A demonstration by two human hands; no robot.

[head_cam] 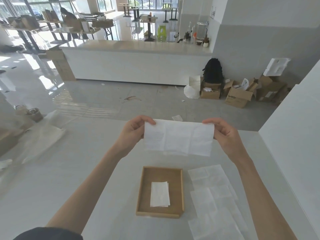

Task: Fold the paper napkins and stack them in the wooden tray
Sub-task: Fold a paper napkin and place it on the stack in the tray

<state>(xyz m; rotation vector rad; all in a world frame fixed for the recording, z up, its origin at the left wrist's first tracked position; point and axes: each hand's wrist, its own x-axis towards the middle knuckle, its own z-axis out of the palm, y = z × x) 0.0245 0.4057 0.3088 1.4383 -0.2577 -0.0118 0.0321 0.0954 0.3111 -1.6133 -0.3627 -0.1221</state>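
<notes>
A white paper napkin (pixel 178 137) hangs unfolded in the air above the far part of the white table, creases showing. My left hand (pixel 134 131) pinches its upper left corner and my right hand (pixel 223 131) pinches its upper right corner. Below, nearer to me, a shallow wooden tray (pixel 143 189) sits on the table with a folded napkin (pixel 159 194) lying flat in its middle. Several unfolded napkins (pixel 213 198) lie spread to the right of the tray.
The white table (pixel 86 170) ends just beyond my hands. A white wall or partition (pixel 294 144) borders it on the right. Beyond lie a glossy floor, a long white counter (pixel 138 63), a black backpack (pixel 213 71) and cardboard boxes (pixel 239 97).
</notes>
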